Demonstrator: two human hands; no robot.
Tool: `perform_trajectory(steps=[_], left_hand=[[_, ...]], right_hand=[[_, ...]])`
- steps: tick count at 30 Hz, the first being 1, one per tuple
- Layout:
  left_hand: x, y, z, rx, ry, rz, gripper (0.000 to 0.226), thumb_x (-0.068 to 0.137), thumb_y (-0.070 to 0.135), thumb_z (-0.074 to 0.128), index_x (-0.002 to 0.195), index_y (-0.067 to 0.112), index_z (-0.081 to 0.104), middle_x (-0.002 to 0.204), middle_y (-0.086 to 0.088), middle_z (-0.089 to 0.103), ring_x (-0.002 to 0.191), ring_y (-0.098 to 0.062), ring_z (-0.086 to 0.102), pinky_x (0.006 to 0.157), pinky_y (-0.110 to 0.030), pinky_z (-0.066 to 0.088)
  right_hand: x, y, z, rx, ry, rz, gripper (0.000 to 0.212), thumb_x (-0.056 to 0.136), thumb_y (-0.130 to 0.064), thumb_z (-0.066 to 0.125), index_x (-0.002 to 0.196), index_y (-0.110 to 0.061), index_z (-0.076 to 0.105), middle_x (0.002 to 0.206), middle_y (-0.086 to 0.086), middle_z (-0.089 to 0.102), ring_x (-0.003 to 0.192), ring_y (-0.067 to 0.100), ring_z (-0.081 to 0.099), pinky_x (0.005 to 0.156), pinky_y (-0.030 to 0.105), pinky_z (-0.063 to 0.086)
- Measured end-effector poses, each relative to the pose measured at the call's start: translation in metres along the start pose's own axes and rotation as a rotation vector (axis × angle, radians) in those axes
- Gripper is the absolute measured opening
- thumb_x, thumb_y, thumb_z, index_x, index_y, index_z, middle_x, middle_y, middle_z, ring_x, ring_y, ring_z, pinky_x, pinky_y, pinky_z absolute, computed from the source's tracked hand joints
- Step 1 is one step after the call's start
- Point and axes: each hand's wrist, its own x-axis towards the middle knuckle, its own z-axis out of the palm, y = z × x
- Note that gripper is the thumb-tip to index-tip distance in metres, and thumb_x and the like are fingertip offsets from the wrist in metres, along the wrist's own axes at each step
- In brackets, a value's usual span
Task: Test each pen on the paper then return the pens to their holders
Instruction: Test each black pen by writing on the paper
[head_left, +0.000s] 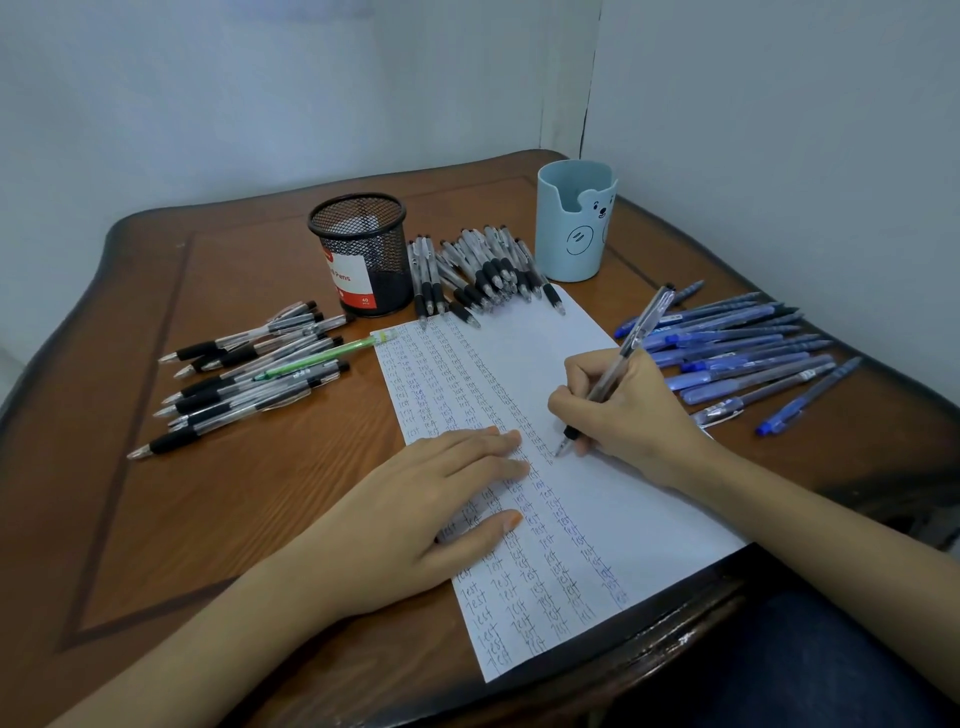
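**A:** What was the right hand (623, 415) doing?

**B:** Its thumb and fingers were curled round a clear pen (641, 327) with a black grip. The tip was down on the paper (649, 519), at the end of a column of handwritten "test" words.

**A:** And the other hand?

**B:** The left hand (436, 499) lay flat with straight fingers just left of the pen tip. It pressed the paper and held nothing.

**A:** What lay around that grip?

**B:** Just to its right, a spread of blue pens (737, 353) lay on the wooden table (234, 519), the nearest ones close to the knuckles. Beyond the grip, past the paper's far edge, a pale blue holder (574, 223) with a bear face stood upright.

**A:** And to the left of the holder?

**B:** A heap of clear black-grip pens (483, 275) lay there, some tips resting on the paper's far edge. Left of the heap stood a black mesh holder (363, 254) with a red-and-white label.

**A:** Anything farther off?

**B:** Well to the left of the grip, past the flat hand, lay a second bunch of black-grip pens (249, 369). A green pen (322, 356) lay across them, its end reaching the paper's far left corner.
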Motion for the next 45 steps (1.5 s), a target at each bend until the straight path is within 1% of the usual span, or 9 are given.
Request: perform_trajectory(steps=[8, 13, 23, 26, 29, 31, 35, 40, 45], left_hand=[[0.000, 0.000, 0.000, 0.002, -0.001, 0.001, 0.045, 0.099, 0.051, 0.037, 0.136, 0.028, 0.049, 0.147, 0.015, 0.040, 0.137, 0.002, 0.031, 0.112, -0.016, 0.022], [-0.001, 0.000, 0.000, -0.004, 0.004, 0.003, 0.046, 0.099, 0.050, 0.037, 0.136, 0.026, 0.049, 0.147, 0.015, 0.040, 0.137, 0.001, 0.031, 0.112, -0.016, 0.022], [-0.001, -0.001, 0.001, -0.005, 0.010, 0.009, 0.045, 0.099, 0.051, 0.037, 0.136, 0.028, 0.049, 0.147, 0.016, 0.040, 0.136, 0.003, 0.030, 0.111, -0.014, 0.021], [-0.001, -0.002, 0.001, -0.048, 0.026, 0.006, 0.044, 0.098, 0.050, 0.041, 0.134, 0.028, 0.051, 0.146, 0.016, 0.041, 0.135, 0.004, 0.031, 0.111, -0.016, 0.023], [0.000, -0.003, 0.000, -0.126, 0.058, -0.021, 0.043, 0.095, 0.051, 0.046, 0.132, 0.029, 0.054, 0.143, 0.018, 0.044, 0.133, 0.006, 0.035, 0.110, -0.020, 0.028], [0.000, -0.004, 0.000, -0.136, 0.083, -0.039, 0.044, 0.093, 0.053, 0.046, 0.130, 0.030, 0.055, 0.142, 0.018, 0.045, 0.131, 0.005, 0.036, 0.110, -0.024, 0.032], [-0.001, -0.005, 0.000, -0.128, 0.123, -0.059, 0.043, 0.092, 0.053, 0.047, 0.126, 0.029, 0.059, 0.138, 0.017, 0.050, 0.128, 0.004, 0.042, 0.107, -0.031, 0.039], [-0.005, -0.007, -0.006, -0.135, 0.119, -0.057, 0.040, 0.092, 0.052, 0.048, 0.122, 0.030, 0.062, 0.135, 0.019, 0.052, 0.126, 0.007, 0.042, 0.107, -0.023, 0.037], [-0.018, -0.015, -0.015, -0.127, 0.063, -0.053, 0.042, 0.092, 0.054, 0.048, 0.127, 0.033, 0.059, 0.139, 0.022, 0.046, 0.129, 0.011, 0.036, 0.108, -0.013, 0.029]], right_hand=[[0.000, 0.000, 0.000, 0.007, -0.037, -0.002, 0.037, 0.081, 0.016, 0.057, 0.050, 0.008, 0.038, 0.051, 0.013, 0.032, 0.042, 0.019, 0.044, 0.039, 0.025, 0.045], [0.000, 0.002, 0.001, 0.025, -0.003, -0.005, 0.037, 0.080, 0.016, 0.056, 0.050, 0.006, 0.037, 0.048, 0.008, 0.033, 0.044, 0.023, 0.045, 0.038, 0.022, 0.043], [-0.002, 0.000, 0.001, 0.006, -0.028, -0.034, 0.039, 0.081, 0.017, 0.054, 0.051, 0.004, 0.034, 0.051, 0.016, 0.030, 0.046, 0.027, 0.041, 0.039, 0.026, 0.041], [0.000, 0.000, -0.001, 0.096, 0.006, 0.055, 0.038, 0.085, 0.012, 0.056, 0.052, 0.001, 0.039, 0.051, 0.018, 0.040, 0.035, 0.021, 0.041, 0.031, 0.018, 0.031], [0.004, -0.002, -0.006, 0.313, 0.019, 0.197, 0.044, 0.092, -0.009, 0.056, 0.050, -0.010, 0.045, 0.053, 0.015, 0.046, 0.031, 0.015, 0.034, 0.033, 0.015, 0.017], [0.004, -0.004, -0.006, 0.355, -0.022, 0.225, 0.040, 0.097, -0.022, 0.050, 0.058, -0.013, 0.045, 0.050, 0.009, 0.044, 0.033, 0.014, 0.032, 0.034, 0.016, 0.016], [0.003, -0.008, -0.007, 0.325, -0.074, 0.205, 0.034, 0.100, -0.041, 0.036, 0.101, -0.011, 0.050, 0.044, 0.003, 0.031, 0.033, 0.012, 0.026, 0.035, 0.017, 0.023], [0.000, -0.012, -0.009, 0.231, -0.086, 0.139, 0.031, 0.100, -0.028, 0.044, 0.105, -0.007, 0.066, 0.039, 0.005, 0.038, 0.031, 0.011, 0.029, 0.035, 0.018, 0.029], [-0.002, -0.015, -0.009, 0.171, -0.092, 0.142, 0.028, 0.100, -0.026, 0.046, 0.109, -0.012, 0.070, 0.039, 0.005, 0.036, 0.033, 0.014, 0.027, 0.036, 0.021, 0.028]])
